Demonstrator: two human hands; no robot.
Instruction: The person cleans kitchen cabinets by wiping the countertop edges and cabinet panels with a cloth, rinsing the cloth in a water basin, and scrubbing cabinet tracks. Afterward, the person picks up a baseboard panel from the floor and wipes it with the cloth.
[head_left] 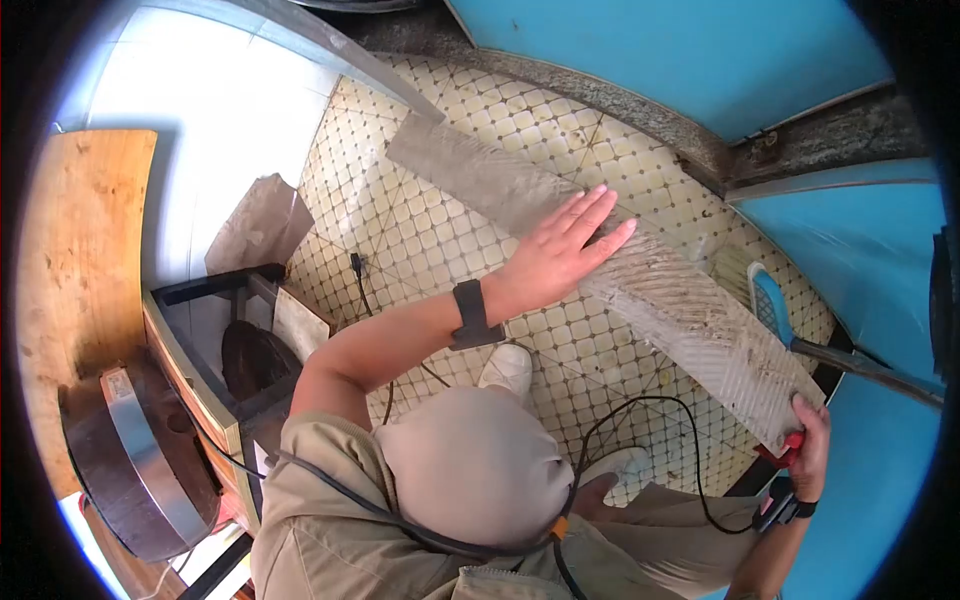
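A long, narrow grey-brown board (690, 310) slants across the middle, its right-hand stretch covered in combed ridges. My left hand (565, 250) lies flat on its upper face near the middle, fingers stretched out. At the lower right end, my right hand (812, 445) is closed around a small red object (790, 448) pressed against the board's end. Its exact kind is partly hidden by my fingers. Dark bands circle both wrists, and a black cable (640, 400) loops beneath the board toward my right wrist.
A brush with a blue head (770, 300) and dark handle leans by the blue panels (660, 50) at right. Patterned floor tiles (440, 270) lie below. At left are a wooden board (85, 280), a dark drum-shaped object (140, 460) and a brown slab (262, 225).
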